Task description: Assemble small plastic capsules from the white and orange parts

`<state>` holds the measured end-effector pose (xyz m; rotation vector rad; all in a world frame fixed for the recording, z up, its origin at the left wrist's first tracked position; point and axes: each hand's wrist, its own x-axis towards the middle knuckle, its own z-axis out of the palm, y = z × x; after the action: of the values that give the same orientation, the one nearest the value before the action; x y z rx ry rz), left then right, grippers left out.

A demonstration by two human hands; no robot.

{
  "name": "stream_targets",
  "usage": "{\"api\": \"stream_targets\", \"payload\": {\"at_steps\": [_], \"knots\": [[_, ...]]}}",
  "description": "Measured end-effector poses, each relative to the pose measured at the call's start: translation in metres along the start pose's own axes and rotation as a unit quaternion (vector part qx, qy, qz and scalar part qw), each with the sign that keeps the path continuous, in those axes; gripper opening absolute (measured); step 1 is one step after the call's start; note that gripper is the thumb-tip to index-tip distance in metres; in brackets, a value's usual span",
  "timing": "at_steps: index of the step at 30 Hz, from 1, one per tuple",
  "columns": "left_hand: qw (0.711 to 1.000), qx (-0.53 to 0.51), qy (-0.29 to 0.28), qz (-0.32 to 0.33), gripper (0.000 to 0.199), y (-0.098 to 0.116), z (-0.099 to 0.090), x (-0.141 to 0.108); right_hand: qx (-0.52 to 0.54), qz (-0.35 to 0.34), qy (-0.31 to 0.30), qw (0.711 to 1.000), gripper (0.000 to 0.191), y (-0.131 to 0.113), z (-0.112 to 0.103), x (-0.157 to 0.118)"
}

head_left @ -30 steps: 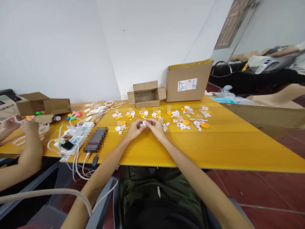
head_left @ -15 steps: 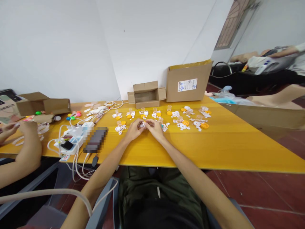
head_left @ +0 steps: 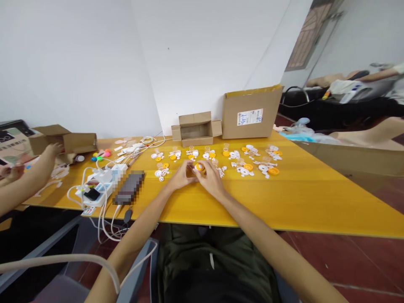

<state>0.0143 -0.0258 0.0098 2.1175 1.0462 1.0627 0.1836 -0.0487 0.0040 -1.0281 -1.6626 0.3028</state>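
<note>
My right hand (head_left: 211, 178) is closed around a small round orange-and-white plastic piece (head_left: 199, 167), gripped between thumb and fingers. Beside it, my left hand (head_left: 183, 176) has its fingers curved and apart, with a gap between thumb and forefinger; its fingertips come close to the piece, and I cannot tell if they touch it. Behind both hands, loose plastic parts lie in small groups: white gear-like discs (head_left: 242, 171), orange rings (head_left: 273, 171) and clear cups (head_left: 226, 147). Some parts directly behind my hands are partly hidden.
A small open carton (head_left: 197, 141) and a larger taped box (head_left: 249, 122) stand against the wall. To my left are a power strip (head_left: 109, 185) with cables and a dark, blurred phone-like slab (head_left: 131, 187). Further left, a co-worker's arm (head_left: 31, 176) reaches toward another open box (head_left: 78, 143).
The orange-and-white piece now shows upward in my right hand, and my left hand's fingers have spread away from it. The co-worker's arm has moved up to the open box.
</note>
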Motion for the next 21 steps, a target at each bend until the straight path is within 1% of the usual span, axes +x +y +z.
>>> {"api": "stream_targets", "payload": {"at_steps": [2,4,6,7,9,10,13,17,19,21], "knots": [[1.000,0.013,0.000,-0.002,0.057,-0.003,0.001,-0.001,-0.040,-0.016,-0.007,0.999,0.021,0.002,-0.013,-0.008],[1.000,0.031,0.001,-0.005,0.055,-0.005,0.001,-0.002,-0.074,-0.033,-0.042,0.996,0.021,0.005,-0.032,-0.019],[0.999,0.051,-0.005,-0.003,0.049,-0.005,0.002,-0.002,-0.110,-0.058,-0.100,0.987,0.022,0.010,-0.054,-0.031],[0.998,0.061,-0.010,0.000,0.045,-0.005,0.002,-0.002,-0.134,-0.069,-0.116,0.982,0.023,0.012,-0.067,-0.037],[0.996,0.083,-0.023,0.005,0.039,-0.005,0.001,-0.002,-0.176,-0.077,-0.130,0.973,0.024,0.019,-0.092,-0.047],[0.995,0.093,-0.027,0.008,0.036,-0.004,0.001,-0.002,-0.192,-0.071,-0.130,0.970,0.024,0.023,-0.105,-0.051],[0.992,0.117,-0.034,0.021,0.032,-0.003,0.000,-0.002,-0.236,-0.024,-0.106,0.966,0.022,0.042,-0.141,-0.062],[0.989,0.137,-0.036,0.036,0.029,-0.001,-0.001,-0.003,-0.296,0.043,-0.041,0.953,0.029,0.069,-0.183,-0.072],[0.988,0.146,-0.035,0.040,0.029,-0.002,-0.001,-0.004,-0.327,0.073,-0.003,0.942,0.035,0.080,-0.201,-0.074],[0.986,0.158,-0.039,0.042,0.028,-0.002,-0.001,-0.004,-0.348,0.095,0.022,0.933,0.041,0.090,-0.217,-0.075]]}}
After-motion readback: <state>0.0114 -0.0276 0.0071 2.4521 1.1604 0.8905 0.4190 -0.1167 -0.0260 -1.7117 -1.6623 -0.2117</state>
